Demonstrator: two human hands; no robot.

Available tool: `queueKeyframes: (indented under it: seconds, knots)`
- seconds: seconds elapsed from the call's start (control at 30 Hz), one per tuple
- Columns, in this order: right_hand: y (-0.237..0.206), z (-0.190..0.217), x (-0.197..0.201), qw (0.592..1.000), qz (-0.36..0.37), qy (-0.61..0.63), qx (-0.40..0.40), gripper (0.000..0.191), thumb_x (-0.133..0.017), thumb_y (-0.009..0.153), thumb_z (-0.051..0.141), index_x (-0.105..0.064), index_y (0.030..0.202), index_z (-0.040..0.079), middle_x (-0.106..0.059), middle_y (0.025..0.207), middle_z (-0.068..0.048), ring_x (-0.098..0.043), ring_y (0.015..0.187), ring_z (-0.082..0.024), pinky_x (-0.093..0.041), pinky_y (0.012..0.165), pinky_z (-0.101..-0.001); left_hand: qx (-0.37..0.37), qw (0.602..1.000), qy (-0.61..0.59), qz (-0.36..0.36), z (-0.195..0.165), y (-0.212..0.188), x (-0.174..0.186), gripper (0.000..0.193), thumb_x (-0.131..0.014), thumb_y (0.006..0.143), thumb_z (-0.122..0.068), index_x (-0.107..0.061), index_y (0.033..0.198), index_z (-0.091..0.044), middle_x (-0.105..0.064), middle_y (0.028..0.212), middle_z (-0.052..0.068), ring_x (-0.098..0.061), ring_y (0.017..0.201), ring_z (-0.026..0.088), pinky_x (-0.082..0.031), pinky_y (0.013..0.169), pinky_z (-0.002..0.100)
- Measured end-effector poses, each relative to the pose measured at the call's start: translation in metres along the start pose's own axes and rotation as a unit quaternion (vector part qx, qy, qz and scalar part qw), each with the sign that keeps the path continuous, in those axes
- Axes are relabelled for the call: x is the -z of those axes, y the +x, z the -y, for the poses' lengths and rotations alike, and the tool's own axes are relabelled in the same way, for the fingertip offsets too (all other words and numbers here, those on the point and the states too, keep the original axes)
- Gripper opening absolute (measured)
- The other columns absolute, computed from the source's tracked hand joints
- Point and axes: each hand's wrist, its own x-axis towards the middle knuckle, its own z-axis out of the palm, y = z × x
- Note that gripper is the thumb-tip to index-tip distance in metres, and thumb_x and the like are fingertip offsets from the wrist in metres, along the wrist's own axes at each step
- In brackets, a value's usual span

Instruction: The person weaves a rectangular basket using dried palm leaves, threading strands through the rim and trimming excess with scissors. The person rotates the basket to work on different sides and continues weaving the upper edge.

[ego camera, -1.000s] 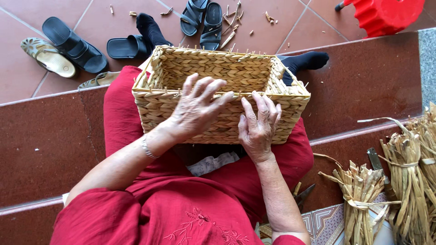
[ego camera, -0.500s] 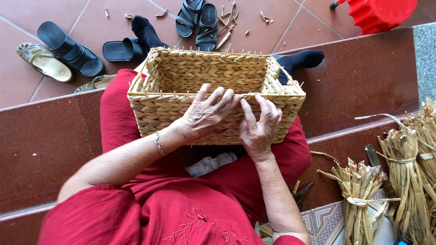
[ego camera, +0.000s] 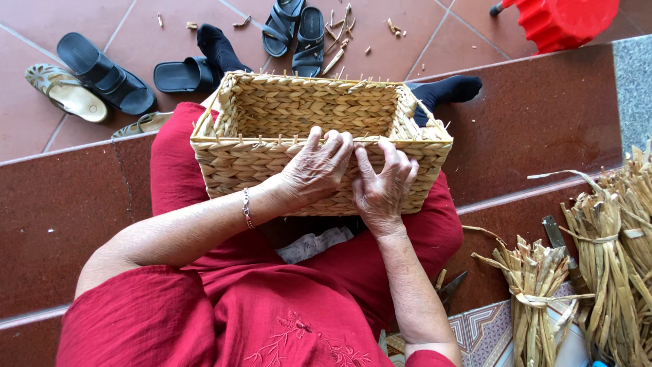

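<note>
My left hand (ego camera: 318,170) and right hand (ego camera: 382,185) press side by side on the near wall of the woven basket (ego camera: 272,156), which rests on my lap — fingers curled over its top rim, gripping the weave, fingertips nearly touching. Beyond the basket, past my fingertips, black sandals (ego camera: 295,27) lie on the tiled floor. To the right of my right hand stand tied bundles of dried straw (ego camera: 543,285) — well apart from it.

Your basket (ego camera: 299,122) sits on lap, frame centre; your left hand (ego camera: 316,170) and right hand (ego camera: 380,187) side by side on its near wall. Sandals (ego camera: 102,81) upper left, stool (ego camera: 564,20) upper right, reed bundles (ego camera: 591,272) lower right.
</note>
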Motion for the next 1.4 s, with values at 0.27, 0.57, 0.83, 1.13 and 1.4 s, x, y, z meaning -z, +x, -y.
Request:
queueKeyframes:
  seconds: [0.27,0.57,0.83,1.13,1.4]
  knots:
    - [-0.001,-0.001,0.002,0.999,-0.033,-0.007,0.010,0.060,-0.071,0.087,0.007,-0.062,0.144,0.022,-0.047,0.148,-0.012,-0.044,0.132,-0.033,-0.033,0.116,-0.0609,0.039,0.994,-0.049,-0.093,0.017,-0.018,0.016,0.050,-0.065,0.084,-0.023,-0.064,0.129,-0.001,-0.053,0.138,0.020,-0.051,0.130,0.032,-0.036,0.112,0.060]
    - [0.016,0.030,0.011,0.995,-0.044,0.080,0.036,0.043,-0.072,0.095,0.010,-0.064,0.136,0.015,-0.053,0.146,-0.011,-0.047,0.140,-0.033,-0.029,0.123,-0.0595,0.111,0.963,-0.207,-0.131,0.060,-0.057,0.026,0.055,-0.070,0.086,-0.014,-0.062,0.140,-0.015,-0.051,0.148,0.013,-0.046,0.138,0.035,-0.026,0.120,0.062]
    - [0.038,0.048,0.008,0.990,0.011,0.100,0.097,0.048,-0.070,0.091,0.004,-0.064,0.137,0.016,-0.057,0.146,-0.007,-0.048,0.141,-0.035,-0.023,0.121,-0.0659,0.090,0.981,-0.142,-0.093,0.061,-0.052,0.012,0.045,-0.068,0.089,-0.023,-0.063,0.133,-0.012,-0.054,0.143,0.009,-0.047,0.138,0.030,-0.021,0.120,0.069]
    - [0.043,0.049,0.007,0.990,0.026,0.120,0.068,0.042,-0.073,0.087,0.007,-0.068,0.127,0.018,-0.058,0.133,-0.004,-0.049,0.132,-0.030,-0.019,0.118,-0.0659,0.029,0.982,-0.169,-0.086,0.063,-0.047,0.020,0.045,-0.063,0.085,-0.019,-0.062,0.125,0.000,-0.058,0.127,0.013,-0.052,0.127,0.029,-0.032,0.119,0.054]
    - [0.047,0.048,0.006,0.987,0.034,0.143,0.058,0.045,-0.070,0.083,0.001,-0.069,0.124,0.020,-0.058,0.129,-0.002,-0.050,0.128,-0.028,-0.019,0.121,-0.0649,0.029,0.979,-0.175,-0.100,0.070,-0.052,0.030,0.039,-0.064,0.084,-0.018,-0.063,0.116,0.002,-0.058,0.115,0.012,-0.055,0.112,0.029,-0.045,0.103,0.045]
